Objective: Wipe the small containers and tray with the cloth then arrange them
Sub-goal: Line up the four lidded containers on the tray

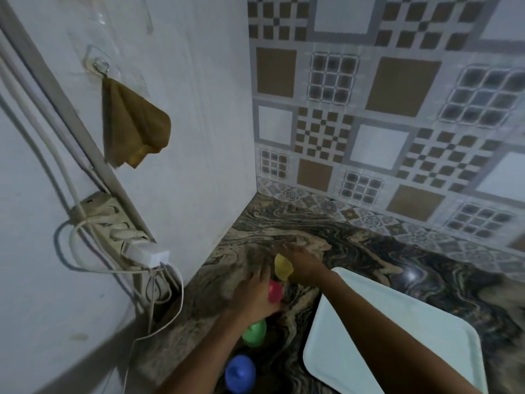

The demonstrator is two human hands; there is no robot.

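Observation:
Four small containers stand in a row on the marbled counter [355,245]: yellow [282,268], red [275,291], green [254,334] and blue [240,373] nearest me. My left hand [255,294] wraps the red container from the left. My right hand [302,264] grips the yellow one from the right. Both hands are motion-blurred. A pale tray [412,336] lies on the counter at the right, under my right forearm. The brown cloth [133,126] hangs from a wall hook at the upper left, away from both hands.
A power strip [113,228] with a white charger [147,255] and loose cables is fixed to the left wall, just beside the containers. Patterned tiles cover the back wall [369,109]. The counter meets both walls in a corner behind the yellow container.

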